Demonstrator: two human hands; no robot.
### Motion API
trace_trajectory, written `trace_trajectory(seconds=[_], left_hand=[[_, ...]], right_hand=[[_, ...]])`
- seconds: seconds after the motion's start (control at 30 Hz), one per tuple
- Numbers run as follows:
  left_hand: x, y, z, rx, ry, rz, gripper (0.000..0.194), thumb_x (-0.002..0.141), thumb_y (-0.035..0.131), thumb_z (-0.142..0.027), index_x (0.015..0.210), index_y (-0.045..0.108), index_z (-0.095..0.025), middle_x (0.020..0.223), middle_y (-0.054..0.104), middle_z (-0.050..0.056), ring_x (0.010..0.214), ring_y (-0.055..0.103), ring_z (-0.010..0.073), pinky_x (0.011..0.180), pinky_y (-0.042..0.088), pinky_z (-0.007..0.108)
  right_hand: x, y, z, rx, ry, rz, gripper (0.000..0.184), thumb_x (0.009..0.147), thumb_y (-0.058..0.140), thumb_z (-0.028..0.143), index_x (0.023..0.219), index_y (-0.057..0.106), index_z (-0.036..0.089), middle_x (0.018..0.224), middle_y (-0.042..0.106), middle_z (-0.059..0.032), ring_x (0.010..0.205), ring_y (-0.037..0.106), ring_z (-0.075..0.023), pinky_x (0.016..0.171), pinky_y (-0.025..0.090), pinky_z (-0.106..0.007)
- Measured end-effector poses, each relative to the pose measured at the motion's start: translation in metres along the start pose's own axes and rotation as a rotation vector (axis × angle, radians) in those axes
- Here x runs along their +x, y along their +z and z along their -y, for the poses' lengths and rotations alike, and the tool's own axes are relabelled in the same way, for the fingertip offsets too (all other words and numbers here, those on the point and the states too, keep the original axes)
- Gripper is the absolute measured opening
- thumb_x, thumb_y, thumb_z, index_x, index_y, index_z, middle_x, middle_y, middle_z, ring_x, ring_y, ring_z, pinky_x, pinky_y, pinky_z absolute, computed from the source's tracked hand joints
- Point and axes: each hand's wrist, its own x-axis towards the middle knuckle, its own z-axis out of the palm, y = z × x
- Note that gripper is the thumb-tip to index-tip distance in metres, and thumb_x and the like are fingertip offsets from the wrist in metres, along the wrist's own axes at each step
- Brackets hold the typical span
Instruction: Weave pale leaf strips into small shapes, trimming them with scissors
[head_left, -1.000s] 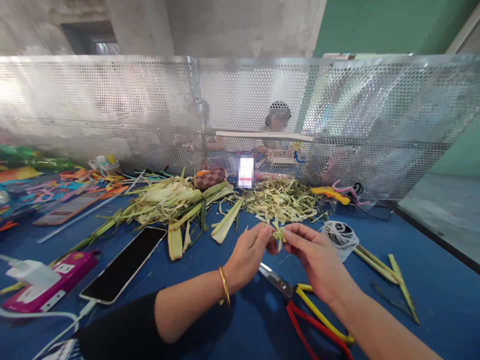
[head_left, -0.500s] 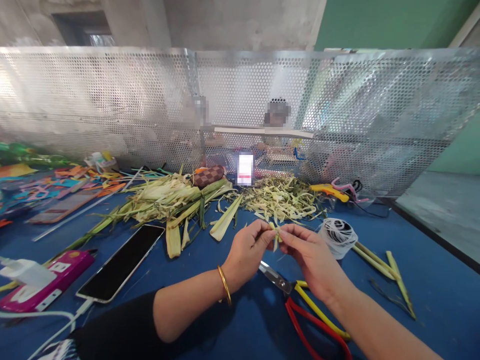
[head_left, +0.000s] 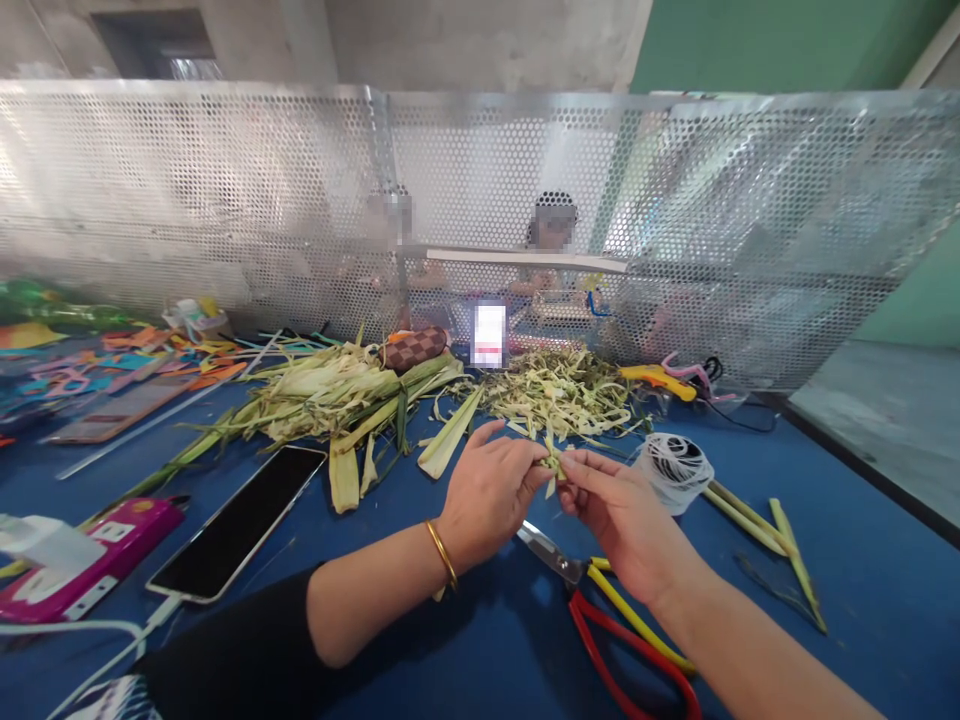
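Observation:
Between my two hands is a small knotted piece of pale green leaf strip [head_left: 552, 462], with short ends sticking out above and below. My left hand [head_left: 491, 490] pinches its left side between thumb and fingers. On its other side, my right hand [head_left: 626, 510] grips it with thumb and forefinger. The fingertips hide part of the piece. Scissors [head_left: 562, 570] with one red and one yellow handle lie on the table under my hands. Behind the fingers spreads a heap of short cut leaf strips [head_left: 562, 395]. A single broad leaf piece [head_left: 451, 435] lies left of that heap.
A pile of long pale leaves [head_left: 322, 395] lies left of centre. Nearer are a black-screened phone [head_left: 240, 525] on a cable and a magenta power strip [head_left: 97, 565]. White string [head_left: 675, 470] and stalks [head_left: 795, 560] lie right. A perforated metal screen [head_left: 487, 180] crosses the back, people behind it.
My left hand has turned slightly and a finger has lifted, while the leaf piece stays pinched between both hands. The whole view has shifted a little.

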Motion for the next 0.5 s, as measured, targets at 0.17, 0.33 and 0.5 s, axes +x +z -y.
trace_trajectory(seconds=[0.17, 0.33, 0.5], left_hand=[[-0.001, 0.0, 0.0, -0.009, -0.003, -0.057, 0.029, 0.095, 0.035, -0.033, 0.085, 0.06, -0.021, 0.074, 0.067, 0.002, 0.071, 0.06, 0.0149, 0.1, 0.033, 0.036], [0.003, -0.002, -0.002, -0.219, -0.114, -0.035, 0.025, 0.091, 0.046, -0.037, 0.08, 0.063, -0.023, 0.076, 0.07, -0.001, 0.072, 0.062, 0.0144, 0.104, 0.03, 0.037], [0.009, -0.006, -0.005, -0.662, -0.388, 0.035, 0.031, 0.088, 0.048, -0.04, 0.076, 0.067, -0.019, 0.076, 0.07, 0.003, 0.076, 0.063, 0.0173, 0.079, 0.046, 0.03]], right_hand=[[-0.003, 0.002, -0.001, 0.026, 0.016, 0.031, 0.026, 0.057, 0.083, 0.034, 0.068, 0.067, 0.016, 0.061, 0.056, 0.001, 0.056, 0.046, -0.0104, 0.053, 0.034, -0.024], [0.0, 0.001, 0.003, -0.074, -0.073, -0.033, 0.028, 0.055, 0.082, 0.039, 0.065, 0.066, 0.017, 0.059, 0.055, 0.0011, 0.056, 0.045, -0.0114, 0.055, 0.035, -0.026], [0.001, 0.0, 0.012, -0.224, -0.164, -0.099, 0.032, 0.051, 0.082, 0.042, 0.063, 0.067, 0.018, 0.058, 0.057, 0.0009, 0.058, 0.048, -0.0133, 0.06, 0.038, -0.029]])
